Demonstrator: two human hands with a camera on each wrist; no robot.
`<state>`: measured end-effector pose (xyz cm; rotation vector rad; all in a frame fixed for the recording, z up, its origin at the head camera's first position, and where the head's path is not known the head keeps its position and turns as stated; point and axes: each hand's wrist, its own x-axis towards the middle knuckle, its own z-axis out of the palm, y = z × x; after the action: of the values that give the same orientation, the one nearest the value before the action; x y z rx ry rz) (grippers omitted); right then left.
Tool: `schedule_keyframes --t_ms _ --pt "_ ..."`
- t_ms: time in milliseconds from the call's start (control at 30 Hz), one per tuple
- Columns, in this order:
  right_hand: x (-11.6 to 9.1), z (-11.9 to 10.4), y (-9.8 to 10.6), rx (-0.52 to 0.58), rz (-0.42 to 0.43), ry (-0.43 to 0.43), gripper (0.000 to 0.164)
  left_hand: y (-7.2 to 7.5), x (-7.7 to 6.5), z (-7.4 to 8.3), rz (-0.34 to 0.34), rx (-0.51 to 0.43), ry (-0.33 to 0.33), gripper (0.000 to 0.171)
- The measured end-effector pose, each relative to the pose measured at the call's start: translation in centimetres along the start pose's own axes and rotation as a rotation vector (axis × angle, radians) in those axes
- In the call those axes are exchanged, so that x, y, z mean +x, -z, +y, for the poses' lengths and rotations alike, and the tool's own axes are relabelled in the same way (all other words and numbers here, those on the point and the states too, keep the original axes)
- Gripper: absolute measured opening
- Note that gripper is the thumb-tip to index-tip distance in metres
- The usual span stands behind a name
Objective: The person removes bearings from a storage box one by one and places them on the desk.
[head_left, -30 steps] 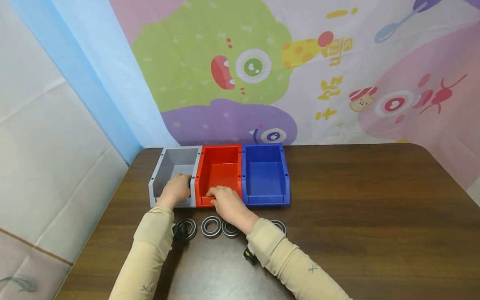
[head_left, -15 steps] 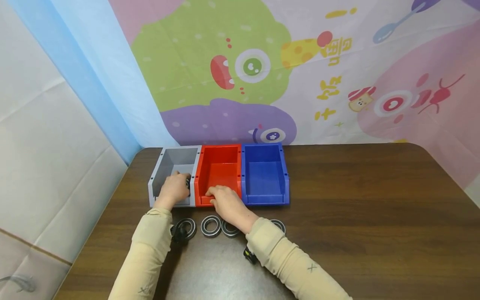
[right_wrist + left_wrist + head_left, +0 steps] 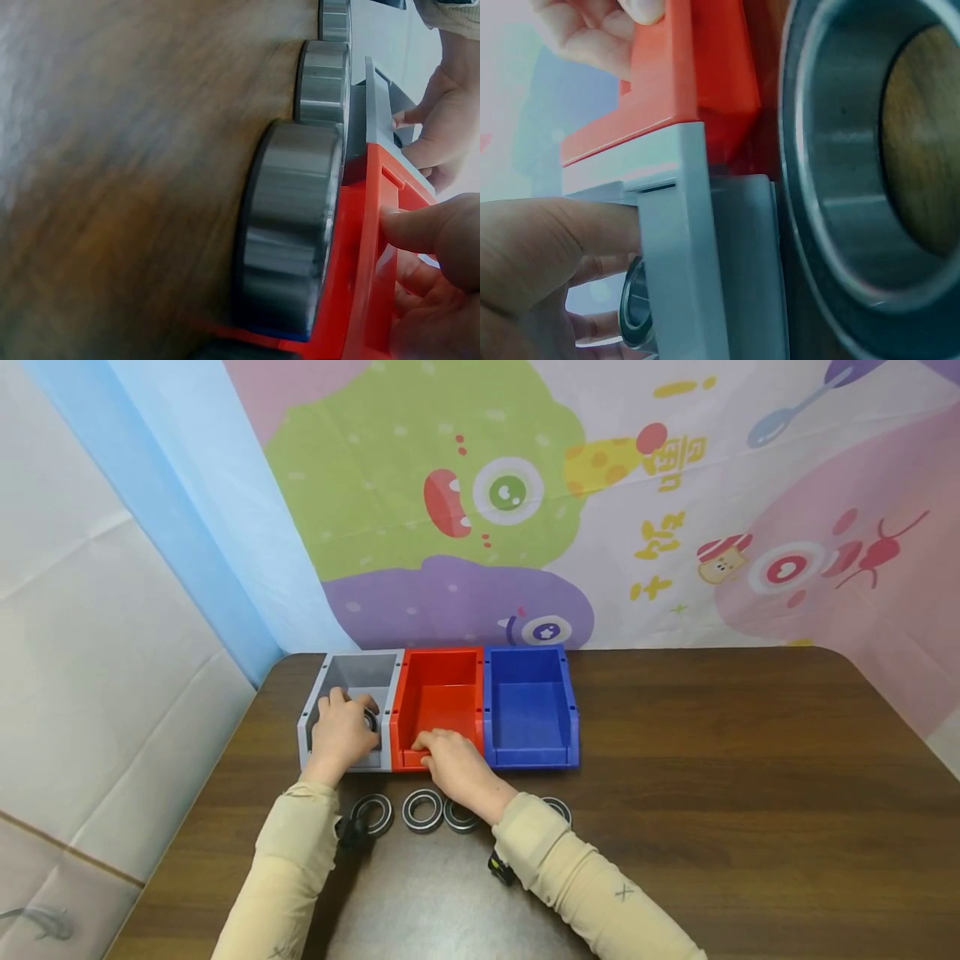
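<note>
My left hand [image 3: 341,735] reaches into the grey bin [image 3: 303,739], its fingers spread. A ring-shaped ball bearing [image 3: 371,721] stands there beside the thumb. In the left wrist view, that bearing [image 3: 636,304] shows behind the bin's front, near the fingers; their contact with it is partly hidden. At the front of the red bin [image 3: 444,672], my right hand [image 3: 461,768] holds the rim. The right wrist view puts the thumb [image 3: 409,227] on the rim's outer side, other fingers curled inside.
Several bearings lie in a row before the bins, among them one bearing [image 3: 422,811] in the middle and another [image 3: 557,808] partly behind the right sleeve. A blue bin [image 3: 531,714] adjoins the red one. A printed cloth [image 3: 637,610] hangs behind the table [image 3: 750,793].
My left hand has shifted slightly left and its fingers have spread from a curled shape, showing more of the bearing in the grey bin. The right hand stays on the red bin's rim.
</note>
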<state>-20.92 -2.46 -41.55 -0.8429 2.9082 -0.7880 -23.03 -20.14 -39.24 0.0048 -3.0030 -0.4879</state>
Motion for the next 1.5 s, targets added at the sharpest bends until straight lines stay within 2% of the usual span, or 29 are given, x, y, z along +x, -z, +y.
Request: schedule_keyframes --t_ms 600,867,1067,1300,1500 --pt "0.0 0.0 0.0 0.000 -0.005 0.014 0.023 1.0 -2.2 0.1 0.104 -0.025 -0.047 0.032" --pt "-0.1 0.0 -0.3 -0.004 0.012 0.027 0.023 2.2 -4.3 -0.1 0.093 -0.039 -0.023 0.036" --pt "-0.1 0.0 -0.2 -0.009 0.014 0.022 0.023 2.5 -5.9 -0.3 0.101 -0.037 -0.049 0.042" --pt "-0.1 0.0 -0.1 -0.011 0.018 0.024 0.023 2.6 -7.6 -0.8 0.029 0.007 -0.052 0.041" --pt "-0.1 0.0 -0.2 -0.020 0.022 0.029 0.022 2.3 -8.4 -1.6 -0.027 0.054 -0.096 0.041"
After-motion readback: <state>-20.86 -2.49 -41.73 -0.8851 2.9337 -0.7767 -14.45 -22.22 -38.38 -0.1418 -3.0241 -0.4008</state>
